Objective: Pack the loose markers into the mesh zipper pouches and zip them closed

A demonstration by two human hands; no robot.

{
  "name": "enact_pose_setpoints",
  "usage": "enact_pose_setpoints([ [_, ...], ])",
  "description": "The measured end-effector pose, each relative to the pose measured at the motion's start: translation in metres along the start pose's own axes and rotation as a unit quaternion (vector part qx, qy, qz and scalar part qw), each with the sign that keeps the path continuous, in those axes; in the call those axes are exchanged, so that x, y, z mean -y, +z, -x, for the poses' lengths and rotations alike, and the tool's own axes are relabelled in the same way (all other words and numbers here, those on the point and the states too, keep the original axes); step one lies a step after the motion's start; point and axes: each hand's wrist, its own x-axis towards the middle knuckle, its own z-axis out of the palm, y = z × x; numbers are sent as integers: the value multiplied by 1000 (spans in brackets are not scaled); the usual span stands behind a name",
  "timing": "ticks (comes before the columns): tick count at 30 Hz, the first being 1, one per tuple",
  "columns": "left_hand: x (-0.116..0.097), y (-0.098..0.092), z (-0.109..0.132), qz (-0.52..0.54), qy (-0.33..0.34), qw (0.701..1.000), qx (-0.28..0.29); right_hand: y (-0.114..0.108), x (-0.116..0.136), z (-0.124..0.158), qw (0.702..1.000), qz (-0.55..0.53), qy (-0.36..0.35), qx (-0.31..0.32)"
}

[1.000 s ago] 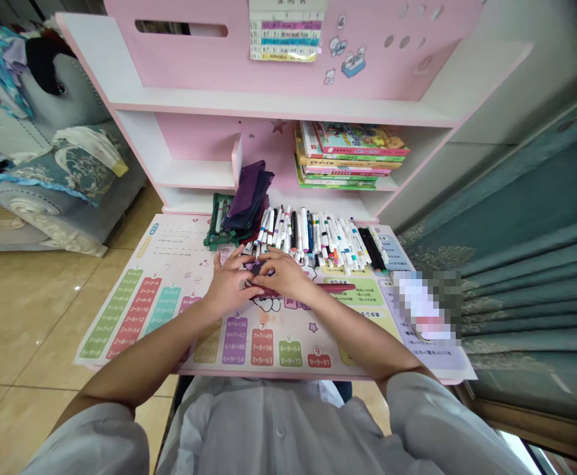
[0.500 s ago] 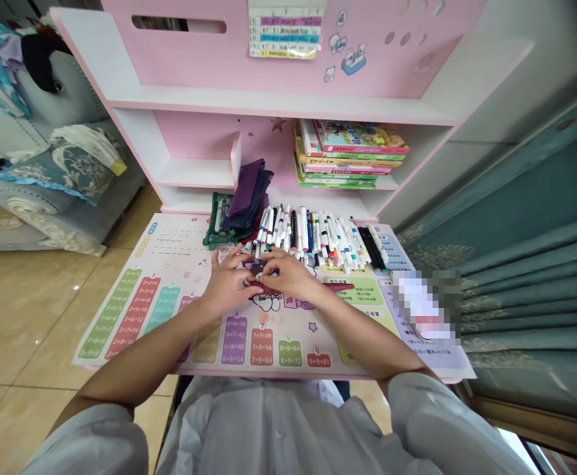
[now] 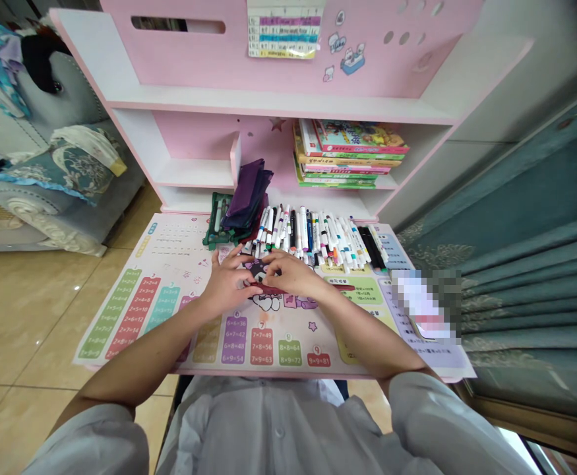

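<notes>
My left hand (image 3: pixel 226 282) and my right hand (image 3: pixel 294 274) meet at the middle of the desk over a flat dark red pouch (image 3: pixel 340 287). The pouch lies on the printed desk mat (image 3: pixel 164 300), and its right end sticks out past my right wrist. Both hands pinch the pouch's left end, where a small dark patterned part (image 3: pixel 258 269) shows between the fingers. My left fingers are partly spread and my right fingers are curled. Just beyond the hands lies a long row of marker pens (image 3: pixel 318 234).
A stack of purple pouches (image 3: pixel 246 194) rests on a green case (image 3: pixel 215 221) at the back left of the desk. Books (image 3: pixel 350 155) are piled on the pink shelf. A blurred patch (image 3: pixel 424 303) lies at the right; a sofa (image 3: pixel 55 178) is left, curtains (image 3: pixel 530 264) right.
My hands have stayed on the pouch. The right hand has shifted slightly to the right and its fingers have worked along the pouch's end.
</notes>
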Motion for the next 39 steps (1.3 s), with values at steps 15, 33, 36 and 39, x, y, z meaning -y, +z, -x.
enact_pose_setpoints([
  [15, 2, 1, 0, 1, 2, 1000, 15, -4, 3, 0, 1000, -2, 18, 19],
  [33, 5, 0, -1, 20, -3, 1000, 17, -9, 1, 3, 1000, 5, 14, 18],
  [36, 7, 1, 0, 23, -4, 1000, 14, -10, -1, 3, 1000, 6, 13, 18],
  [39, 7, 1, 0, 25, -8, 1000, 15, -10, -4, 3, 1000, 6, 10, 18],
])
